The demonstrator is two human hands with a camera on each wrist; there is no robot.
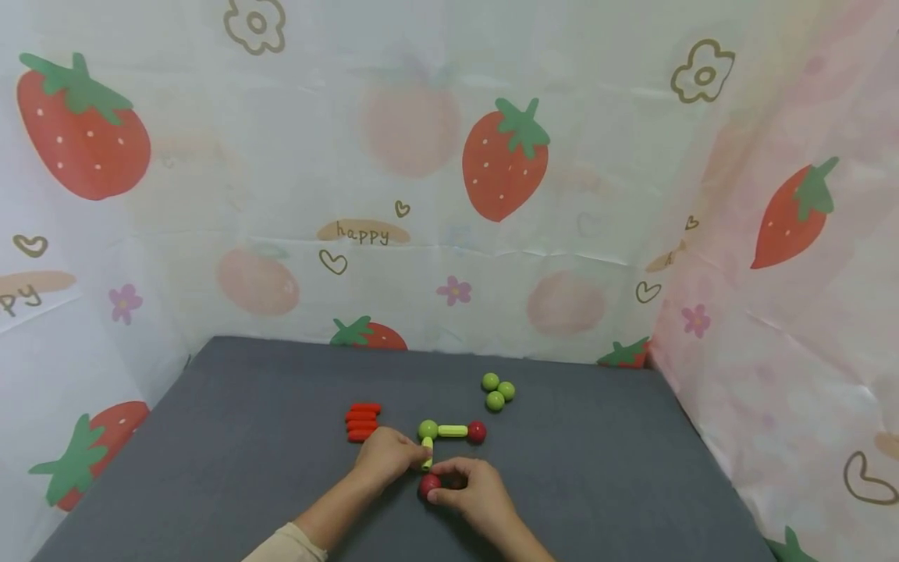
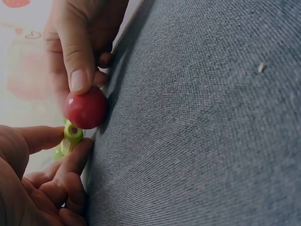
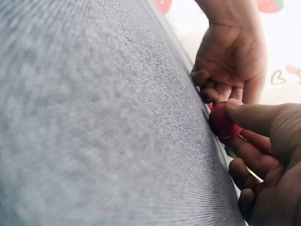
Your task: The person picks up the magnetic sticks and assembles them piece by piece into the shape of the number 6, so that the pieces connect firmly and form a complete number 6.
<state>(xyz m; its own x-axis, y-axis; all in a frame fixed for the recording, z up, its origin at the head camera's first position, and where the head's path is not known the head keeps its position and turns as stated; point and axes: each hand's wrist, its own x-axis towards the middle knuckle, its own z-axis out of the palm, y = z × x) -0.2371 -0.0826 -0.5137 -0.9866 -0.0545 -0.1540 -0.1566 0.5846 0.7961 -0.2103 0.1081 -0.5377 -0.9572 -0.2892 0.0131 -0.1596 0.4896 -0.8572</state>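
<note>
My left hand [image 1: 388,459] pinches a yellow-green rod [image 1: 427,455] between thumb and finger. The rod's far end meets a green ball [image 1: 428,429]. A second yellow-green rod [image 1: 453,431] runs right from that ball to a dark red ball [image 1: 477,432]. Another red ball [image 1: 430,488] is pinched by the thumb and fingers of my right hand [image 1: 477,493], close to the rod's near end. In the left wrist view, the rod's end [image 2: 73,131] shows a round hole, with the red ball [image 2: 86,108] right beside it. The right wrist view has the red ball [image 3: 222,121] under my thumb.
Several red rods [image 1: 363,421] lie side by side, left of the joined pieces. Three loose green balls [image 1: 495,400] sit together farther back on the right. The dark grey tabletop [image 1: 597,468] backs onto a strawberry-print cloth [image 1: 421,297], which also hangs along both sides.
</note>
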